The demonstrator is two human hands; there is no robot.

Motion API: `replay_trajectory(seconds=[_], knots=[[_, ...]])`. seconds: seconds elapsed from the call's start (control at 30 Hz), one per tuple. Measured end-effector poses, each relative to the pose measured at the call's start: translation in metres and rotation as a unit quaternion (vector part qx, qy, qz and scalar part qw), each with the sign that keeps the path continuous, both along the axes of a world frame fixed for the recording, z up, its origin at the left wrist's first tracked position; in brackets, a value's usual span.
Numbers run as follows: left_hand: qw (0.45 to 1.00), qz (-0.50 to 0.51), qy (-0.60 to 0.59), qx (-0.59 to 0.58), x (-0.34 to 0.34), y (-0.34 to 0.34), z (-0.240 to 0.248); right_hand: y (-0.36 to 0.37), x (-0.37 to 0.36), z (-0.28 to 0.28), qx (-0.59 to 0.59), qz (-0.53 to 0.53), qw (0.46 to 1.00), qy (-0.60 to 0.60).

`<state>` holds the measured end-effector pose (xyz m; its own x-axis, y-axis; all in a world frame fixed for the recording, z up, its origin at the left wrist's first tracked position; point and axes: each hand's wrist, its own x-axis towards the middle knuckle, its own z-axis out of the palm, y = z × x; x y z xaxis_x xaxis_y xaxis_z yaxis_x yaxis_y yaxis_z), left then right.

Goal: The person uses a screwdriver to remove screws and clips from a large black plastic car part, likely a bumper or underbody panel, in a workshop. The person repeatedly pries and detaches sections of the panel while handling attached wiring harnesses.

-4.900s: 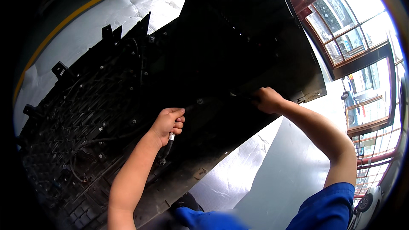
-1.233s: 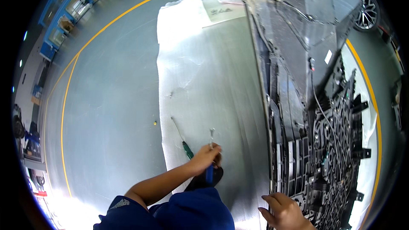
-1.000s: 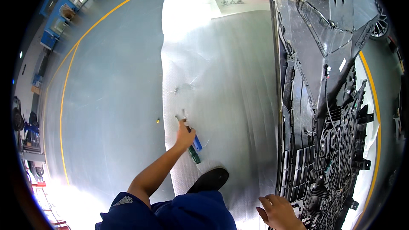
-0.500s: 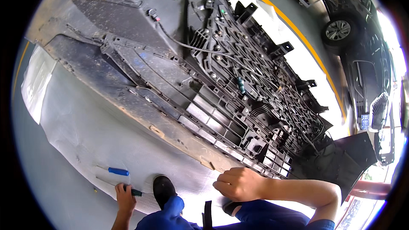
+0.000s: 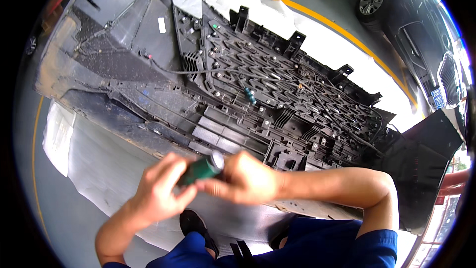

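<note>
A screwdriver (image 5: 202, 168) with a dark green handle is raised in front of me, its pale butt end tipped up to the right. My left hand (image 5: 161, 186) is closed round it, and its shaft is hidden. Close against the handle is my right hand (image 5: 245, 178), fingers curled and smeared by motion, its thumb at the handle's side. Anything inside the right fingers is hidden. Beyond both hands lies a large black car bumper (image 5: 168, 100) with its inner side up, holding a mesh grille (image 5: 277, 74). A small teal piece (image 5: 250, 96) rests on the grille.
Silvery sheeting (image 5: 114, 161) lies under the bumper. A wire (image 5: 203, 72) runs across the bumper, and brackets (image 5: 296, 43) stick up along its far edge. A yellow floor line (image 5: 297, 6) curves behind. A dark car (image 5: 421, 44) stands at the right.
My left hand has lifted the green screwdriver from the floor up to my right hand. The right hand has moved left and up. The view has shifted, and the blue screwdriver is no longer visible.
</note>
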<state>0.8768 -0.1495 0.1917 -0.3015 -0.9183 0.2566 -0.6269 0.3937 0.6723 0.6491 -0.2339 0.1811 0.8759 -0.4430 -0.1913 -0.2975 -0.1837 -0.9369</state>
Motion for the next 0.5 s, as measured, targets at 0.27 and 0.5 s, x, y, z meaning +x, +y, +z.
replay_trajectory(seconds=[0.27, 0.5], knots=[[0.991, -0.065, -0.111, -0.041, -0.113, -0.118, 0.01, -0.065, -0.091, -0.002, -0.002, -0.284, 0.939, -0.193], [0.976, -0.08, -0.175, 0.106, -0.117, -0.155, -0.088, -0.137, -0.196, -0.088, 0.061, -0.559, 0.815, -0.14]])
